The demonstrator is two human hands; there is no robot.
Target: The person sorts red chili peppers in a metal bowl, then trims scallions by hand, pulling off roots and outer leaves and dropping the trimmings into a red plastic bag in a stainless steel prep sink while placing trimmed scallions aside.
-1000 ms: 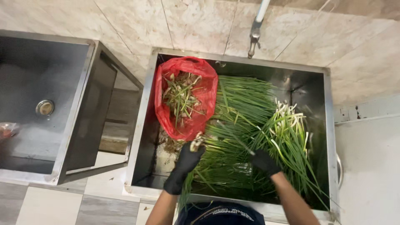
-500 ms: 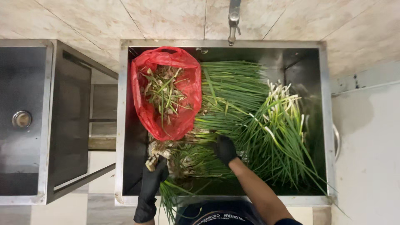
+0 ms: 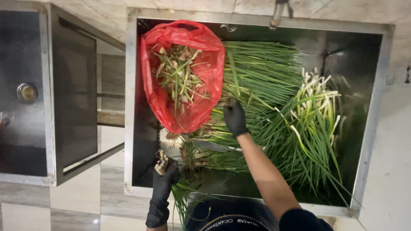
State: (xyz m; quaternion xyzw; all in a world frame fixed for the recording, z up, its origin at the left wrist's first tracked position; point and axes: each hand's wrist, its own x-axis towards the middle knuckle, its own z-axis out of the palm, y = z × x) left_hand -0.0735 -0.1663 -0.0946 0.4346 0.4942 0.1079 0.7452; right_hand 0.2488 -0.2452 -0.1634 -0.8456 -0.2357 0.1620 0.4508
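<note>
- Stainless steel: second basin [image 3: 25, 107], well to the left of the main sink [image 3: 130, 107], with a round drain fitting in its floor; an open gap and tiled floor lie between the two.
- Main sink, steel, rectangular, taken here as the landmark; a tap spout [image 3: 277, 15] hangs over its back rim.
- Left hand [image 3: 165, 177], black-gloved, at the sink's front-left corner; fingers closed around a small clump of pale root trimmings [image 3: 161, 162].
- Red plastic bag [image 3: 184, 77], mouth open, in the sink's back-left part, holding cut roots and green scraps; thin, limp film, likely to slump if lifted by one edge.
- Pale block [image 3: 171, 145], just below the bag on the sink floor; a long blade [image 3: 214, 146], apparently a knife, lies beside it, partly under the greens.
- Right hand [image 3: 234, 116], black-gloved, in the sink's middle; fingers curled down onto the pile, apparently gripping a few stalks, though what they enclose is hidden.
- Green onions [image 3: 265, 81], a large loose heap filling the sink's centre and right; green leaves to the back and centre, white ends [image 3: 314, 92] to the right.
- Handling judgement: stalks look light, soft and bendable, possibly wet and slippery; leaves bruise easily, so the firmer white base near the roots is the sounder place to take hold, in a small bunch.
</note>
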